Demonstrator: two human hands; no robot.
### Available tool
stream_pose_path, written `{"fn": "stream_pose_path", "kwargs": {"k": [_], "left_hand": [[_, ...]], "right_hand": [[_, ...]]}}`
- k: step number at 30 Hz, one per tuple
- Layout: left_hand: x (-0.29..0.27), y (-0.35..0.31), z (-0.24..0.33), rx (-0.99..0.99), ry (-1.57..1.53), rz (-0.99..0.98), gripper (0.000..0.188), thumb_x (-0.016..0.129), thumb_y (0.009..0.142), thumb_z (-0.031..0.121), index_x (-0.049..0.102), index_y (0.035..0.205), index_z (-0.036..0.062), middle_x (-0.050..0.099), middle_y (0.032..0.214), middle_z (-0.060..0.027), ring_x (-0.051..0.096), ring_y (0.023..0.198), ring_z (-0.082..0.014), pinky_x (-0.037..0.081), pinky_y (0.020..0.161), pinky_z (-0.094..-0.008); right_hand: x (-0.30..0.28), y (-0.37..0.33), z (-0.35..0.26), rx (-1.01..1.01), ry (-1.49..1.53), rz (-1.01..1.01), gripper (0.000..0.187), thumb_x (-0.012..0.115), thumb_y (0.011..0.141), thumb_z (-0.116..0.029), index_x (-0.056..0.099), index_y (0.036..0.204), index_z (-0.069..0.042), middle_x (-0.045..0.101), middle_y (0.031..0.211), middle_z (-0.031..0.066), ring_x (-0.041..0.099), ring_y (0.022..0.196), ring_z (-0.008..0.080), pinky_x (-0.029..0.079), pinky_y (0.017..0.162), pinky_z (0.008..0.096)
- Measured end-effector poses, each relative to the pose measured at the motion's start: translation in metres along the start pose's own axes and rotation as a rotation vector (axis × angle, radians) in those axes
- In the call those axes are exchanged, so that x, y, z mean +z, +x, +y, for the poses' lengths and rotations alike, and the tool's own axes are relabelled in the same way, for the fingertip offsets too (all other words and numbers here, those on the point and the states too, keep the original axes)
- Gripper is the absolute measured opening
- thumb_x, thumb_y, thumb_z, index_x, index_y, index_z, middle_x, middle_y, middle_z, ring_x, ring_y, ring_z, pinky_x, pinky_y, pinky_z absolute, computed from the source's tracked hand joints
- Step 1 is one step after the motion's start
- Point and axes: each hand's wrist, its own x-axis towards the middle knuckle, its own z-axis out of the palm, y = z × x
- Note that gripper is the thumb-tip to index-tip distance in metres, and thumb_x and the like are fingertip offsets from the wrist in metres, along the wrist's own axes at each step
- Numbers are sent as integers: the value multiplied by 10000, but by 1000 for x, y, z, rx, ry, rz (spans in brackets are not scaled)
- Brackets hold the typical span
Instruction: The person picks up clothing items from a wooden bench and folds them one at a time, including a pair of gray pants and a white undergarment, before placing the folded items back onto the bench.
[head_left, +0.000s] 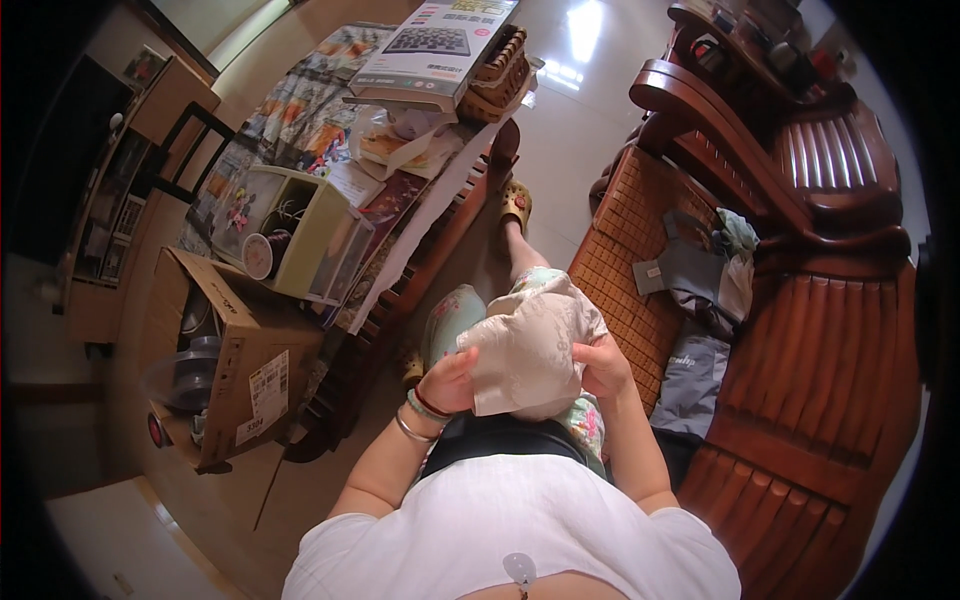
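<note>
Cream fabric, faintly patterned: one cloth (525,352) held up just right of the frame's centre, over the person's lap. Its middle bulges, rounded; whatever sits underneath is hidden. Left hand (450,382) closed on the cloth's left edge, near the lower corner. Right hand (604,366) pinches the right edge, thumb on top. Hands apart, cloth spanning the space between them. Lower hem hangs just above the white shirt (510,510).

Knee in floral trousers (455,318) just beyond the left hand. One foot, in a yellow clog (515,203), reaches up the frame to the tiled floor (577,130).

Open room: a strip of floor, upper centre, between table and bench. Table edge (437,245) slants along the left side of that gap; bench mat (625,265) of brown tiles borders the right, with grey bags (693,375) lying near the right forearm. Left of the left forearm, well apart from it, a cardboard box (265,350) gapes, its corner jutting inward. Upper centre-left, a flat game box (432,50) lies beside a wicker basket (497,78).
</note>
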Motion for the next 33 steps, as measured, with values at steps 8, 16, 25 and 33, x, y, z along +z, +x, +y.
{"fn": "stream_pose_path", "kwargs": {"k": [8, 16, 25, 33], "left_hand": [[33, 15, 14, -101, 265, 203, 512, 604, 868, 275, 475, 1325, 84, 563, 1254, -89, 538, 1150, -224, 450, 952, -368], [9, 2, -4, -14, -54, 23, 447, 547, 907, 205, 462, 1325, 72, 551, 1265, -85, 535, 1158, -239, 420, 991, -379], [8, 0, -4, 62, -148, 174, 496, 572, 895, 344, 489, 1306, 78, 556, 1261, -92, 534, 1152, -256, 425, 987, -398], [31, 7, 3, 92, 289, 32, 535, 667, 802, 20, 478, 1302, 43, 565, 1228, -85, 506, 1162, -201, 382, 1002, -314]], "right_hand": [[-5, -1, -1, -74, -143, -53, 669, 789, 720, -136, 474, 1296, -7, 584, 1214, 104, 561, 1128, 221, 433, 982, 350], [-3, 10, 3, -55, 122, 160, 304, 485, 971, -188, 540, 1171, 34, 633, 1109, 166, 655, 958, 247, 549, 837, 382], [13, -5, -11, -99, 133, -194, 523, 674, 854, -176, 462, 1283, 35, 590, 1204, 169, 605, 1080, 253, 487, 935, 391], [18, -7, -11, -95, -214, -19, 552, 756, 721, -2, 519, 1218, 39, 615, 1136, 121, 616, 1000, 186, 493, 879, 317]]}}
